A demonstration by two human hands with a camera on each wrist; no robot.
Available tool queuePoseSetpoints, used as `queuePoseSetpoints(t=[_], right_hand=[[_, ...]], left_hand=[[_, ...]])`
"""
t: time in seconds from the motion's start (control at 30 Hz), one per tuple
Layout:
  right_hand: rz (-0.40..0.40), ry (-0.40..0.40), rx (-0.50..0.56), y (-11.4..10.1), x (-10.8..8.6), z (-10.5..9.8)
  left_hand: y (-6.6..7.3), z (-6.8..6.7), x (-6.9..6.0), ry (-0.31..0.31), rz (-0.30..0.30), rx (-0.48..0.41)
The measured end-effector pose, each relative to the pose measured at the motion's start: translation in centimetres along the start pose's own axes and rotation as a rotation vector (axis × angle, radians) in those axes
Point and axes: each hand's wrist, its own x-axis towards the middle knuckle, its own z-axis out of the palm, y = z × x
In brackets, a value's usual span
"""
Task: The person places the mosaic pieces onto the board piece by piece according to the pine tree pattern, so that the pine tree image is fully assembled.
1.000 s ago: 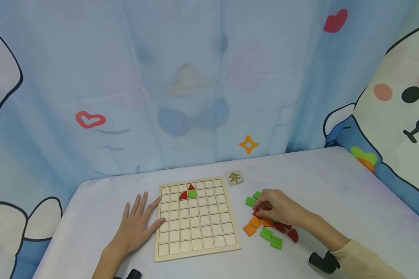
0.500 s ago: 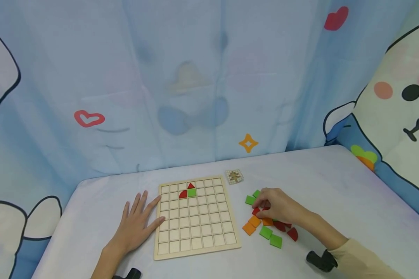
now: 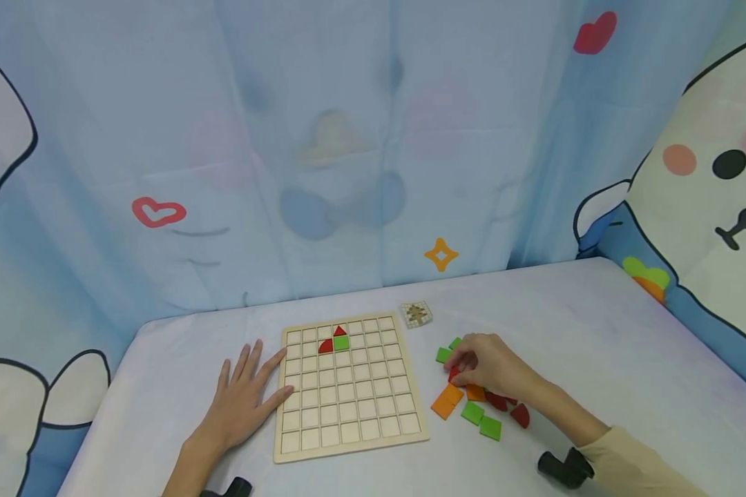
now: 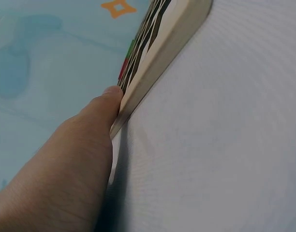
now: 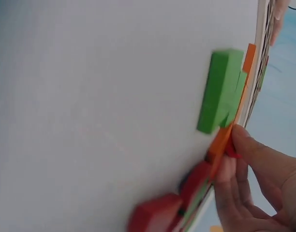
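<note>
The left hand [image 3: 239,400] lies with fingers spread, its thumb and a fingertip on the left edge of the wooden grid board [image 3: 348,452]. In the left wrist view the thumb touches the board's rim [image 4: 153,72]. Two red pieces and a green square [image 3: 341,342] sit in cells near the board's top. Right of the board, the right hand [image 3: 494,362] pinches a red piece [image 3: 453,373] between thumb and fingers, low over the loose pieces; in the right wrist view this red piece [image 5: 231,149] shows beside the thumb. The fingers hide part of the pile.
Around the right hand lie orange squares [image 3: 443,406], green squares [image 3: 490,428] and dark red pieces [image 3: 520,415]. A small patterned card [image 3: 416,315] lies beyond the board's top right corner. A blue curtain [image 3: 348,207] hangs behind the table.
The right hand has shifted slightly left, with the red piece moving along under its fingers. Two orange squares now lie closer together. The left hand stays in place.
</note>
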Motion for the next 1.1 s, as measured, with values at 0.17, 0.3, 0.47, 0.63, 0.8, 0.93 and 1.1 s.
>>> queuePoseSetpoints(t=[0.17,0.3,0.47,0.63,0.8,0.93,1.1], right_hand=[[0.025,0.024,0.047,0.3,-0.2,0.1],[0.033,0.026,0.05,0.2,-0.3,0.0],[-0.001,0.013,0.057,-0.1,0.1,0.0],[-0.074,0.048,0.07,-0.8,1.4,0.4],[-0.189,0.057,0.088,-1.8,3.9,1.5],[-0.25,0.038,0.117,-3.3,6.3,2.6],[-0.259,0.004,0.114,-5.3,9.0,4.1]], left_hand=[[-0.1,0.0,0.0,0.009,0.014,-0.006],[-0.2,0.0,0.1,0.021,0.031,-0.007],[-0.3,0.1,0.2,0.012,0.027,-0.007],[-0.4,0.3,0.1,0.016,0.026,-0.005],[-0.5,0.3,0.0,0.028,0.027,-0.002],[-0.5,0.3,0.0,0.028,0.021,-0.003],[-0.4,0.3,0.0,0.022,0.013,0.002]])
